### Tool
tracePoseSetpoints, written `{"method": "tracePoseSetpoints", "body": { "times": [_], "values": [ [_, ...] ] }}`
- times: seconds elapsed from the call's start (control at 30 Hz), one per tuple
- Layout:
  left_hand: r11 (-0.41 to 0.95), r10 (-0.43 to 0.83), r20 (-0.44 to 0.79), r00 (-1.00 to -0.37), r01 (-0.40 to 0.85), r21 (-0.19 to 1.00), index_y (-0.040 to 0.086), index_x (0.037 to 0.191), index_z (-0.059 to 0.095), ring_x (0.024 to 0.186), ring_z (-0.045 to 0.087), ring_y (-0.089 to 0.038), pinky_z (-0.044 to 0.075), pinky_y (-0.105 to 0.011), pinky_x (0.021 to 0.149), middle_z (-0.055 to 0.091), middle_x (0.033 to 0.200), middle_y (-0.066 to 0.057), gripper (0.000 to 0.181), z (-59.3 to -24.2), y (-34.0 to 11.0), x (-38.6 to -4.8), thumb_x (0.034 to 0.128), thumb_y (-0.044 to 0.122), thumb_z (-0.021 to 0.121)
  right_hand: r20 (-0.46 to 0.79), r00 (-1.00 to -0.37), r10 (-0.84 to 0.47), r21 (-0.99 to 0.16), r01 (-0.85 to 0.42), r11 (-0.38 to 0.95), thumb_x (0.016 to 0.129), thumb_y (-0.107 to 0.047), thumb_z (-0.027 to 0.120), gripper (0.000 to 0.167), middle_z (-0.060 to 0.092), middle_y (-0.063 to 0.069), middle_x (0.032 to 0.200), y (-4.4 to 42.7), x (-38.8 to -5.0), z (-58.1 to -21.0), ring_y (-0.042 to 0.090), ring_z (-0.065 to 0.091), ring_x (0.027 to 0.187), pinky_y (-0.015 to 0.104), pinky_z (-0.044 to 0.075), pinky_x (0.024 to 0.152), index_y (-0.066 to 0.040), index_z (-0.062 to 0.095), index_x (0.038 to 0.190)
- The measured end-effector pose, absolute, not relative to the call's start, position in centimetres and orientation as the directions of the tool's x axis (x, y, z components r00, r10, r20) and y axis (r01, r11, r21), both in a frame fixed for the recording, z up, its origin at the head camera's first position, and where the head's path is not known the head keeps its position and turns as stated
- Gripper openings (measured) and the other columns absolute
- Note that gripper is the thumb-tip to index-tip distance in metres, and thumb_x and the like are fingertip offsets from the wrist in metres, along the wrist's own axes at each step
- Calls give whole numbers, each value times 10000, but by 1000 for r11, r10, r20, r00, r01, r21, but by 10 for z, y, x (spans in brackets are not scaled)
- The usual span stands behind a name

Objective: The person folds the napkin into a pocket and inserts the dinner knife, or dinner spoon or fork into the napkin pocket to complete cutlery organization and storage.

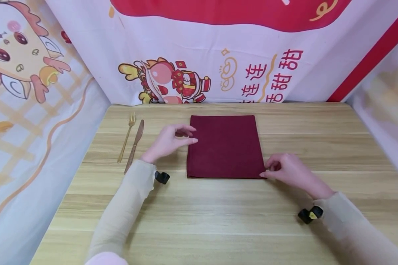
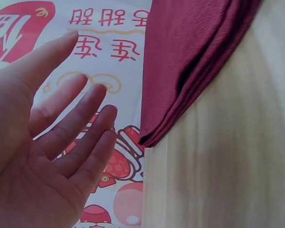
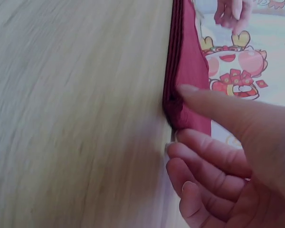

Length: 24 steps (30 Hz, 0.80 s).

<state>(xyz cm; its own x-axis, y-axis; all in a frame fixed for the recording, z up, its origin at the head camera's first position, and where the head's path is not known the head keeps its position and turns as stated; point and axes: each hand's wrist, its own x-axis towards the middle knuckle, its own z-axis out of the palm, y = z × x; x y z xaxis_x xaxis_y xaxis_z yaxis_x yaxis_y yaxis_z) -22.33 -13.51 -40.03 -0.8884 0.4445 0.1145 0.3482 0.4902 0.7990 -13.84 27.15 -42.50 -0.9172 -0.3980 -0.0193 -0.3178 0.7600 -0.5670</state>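
Observation:
A dark red cloth napkin (image 1: 224,147) lies folded into a near-square on the wooden table. Several stacked layers show along its edge in the right wrist view. At its near right corner my right hand (image 1: 286,169) pinches the cloth, the thumb on top and the index finger against the side. My left hand (image 1: 170,141) hovers by the napkin's left edge with fingers loosely bent and nothing held. In the left wrist view the left hand (image 2: 61,128) is apart from the cloth (image 2: 185,57).
To the left of the left hand, a gold fork (image 1: 127,136) and a knife (image 1: 135,145) lie side by side on the table (image 1: 202,221). Printed fabric (image 1: 225,55) hangs behind the table's far edge, with more fabric at both sides.

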Motion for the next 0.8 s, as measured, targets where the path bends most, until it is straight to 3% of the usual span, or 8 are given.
{"method": "tracePoseSetpoints", "body": {
  "times": [0.13,0.3,0.43,0.8],
  "values": [
    [452,402,120,-908,311,836,99,1264,690,1064,656,-286,498,-402,955,702,1147,-144,426,-398,-133,-239,904,290,810,-40,-924,-380,-577,-289,764,811,-241,884,223,683,-56,785,269,-138,-422,124,595,717,317,506,638,-77,767,906],
    [439,358,130,-925,289,851,90,1286,676,1076,646,-255,493,-383,962,694,1165,-127,450,-395,-132,-258,906,291,807,-63,-929,-366,-584,-263,768,812,-240,882,199,697,-56,804,265,-137,-419,126,600,735,327,502,656,-95,768,884],
    [504,343,127,-931,296,811,71,1305,660,1067,634,-227,493,-384,955,681,1197,-157,446,-398,-130,-276,924,264,790,-72,-930,-360,-588,-252,769,812,-233,882,164,695,-69,789,265,-139,-418,122,598,729,325,493,653,-122,766,849],
    [655,314,-16,-949,205,727,54,1373,606,1185,568,-297,460,-439,1009,605,1329,-156,487,-412,-121,-315,945,230,758,-149,-934,-324,-588,-179,789,811,-273,877,146,685,-73,771,264,-140,-416,140,562,713,318,460,638,-168,779,786]
  ]
}}
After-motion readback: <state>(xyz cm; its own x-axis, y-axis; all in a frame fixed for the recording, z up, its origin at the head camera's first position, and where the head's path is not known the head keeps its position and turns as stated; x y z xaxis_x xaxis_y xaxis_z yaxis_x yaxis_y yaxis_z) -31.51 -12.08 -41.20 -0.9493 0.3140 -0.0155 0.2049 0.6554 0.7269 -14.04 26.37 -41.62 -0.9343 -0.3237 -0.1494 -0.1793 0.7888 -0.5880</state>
